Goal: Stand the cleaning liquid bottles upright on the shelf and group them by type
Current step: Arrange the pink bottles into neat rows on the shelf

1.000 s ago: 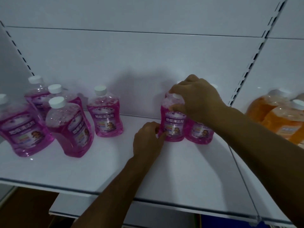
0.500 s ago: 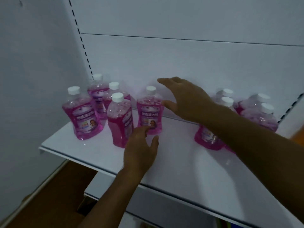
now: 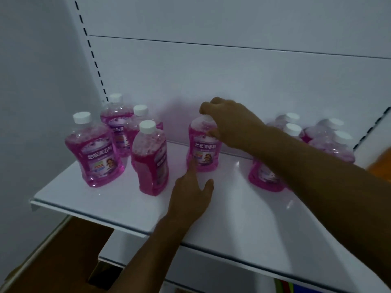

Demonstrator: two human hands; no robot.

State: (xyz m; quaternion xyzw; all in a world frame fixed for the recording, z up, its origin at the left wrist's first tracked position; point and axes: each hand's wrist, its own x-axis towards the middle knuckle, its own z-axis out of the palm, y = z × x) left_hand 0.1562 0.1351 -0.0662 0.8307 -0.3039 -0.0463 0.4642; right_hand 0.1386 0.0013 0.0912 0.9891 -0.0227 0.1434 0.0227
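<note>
So rn the right hand (image 3: 230, 123) is clamped over the top of a pink bottle (image 3: 203, 151) standing upright roughly mid-shelf, a bit back from the front edge, fingers curled over the cap and thumb on the shoulder, so it's def got hold of it. Label faces the cam w/ white Chinese text. Left hand (image 3: 190, 193) is lower down, fingers mostly straight and loose, index tip touching the lower left side of that same bottle, thumb sticking out to the right, not wrapped round anything. The white shelf (image 3: 118, 204) has a cluster of four more pink bottles toward its left end: front-left bottle (image 3: 95, 153) near the left edge w/ label showing, a side-on bottle (image 3: 150, 159) just right of it and closest to the front, and two behind near the back panel, the back-left bottle (image 3: 115, 125) and the one beside it (image 3: 140, 121), partly hidden. All upright w/ white caps. Over at the right end there's another bunch of pink bottles (image 3: 330, 142) packed tight, partly blocked by the right forearm and kinda blurry, can't tell exact count. Orange blur (image 3: 380, 161) at the far right edge, can't tell what it is. Lower shelf (image 3: 211, 278) peeks out underneath.
</note>
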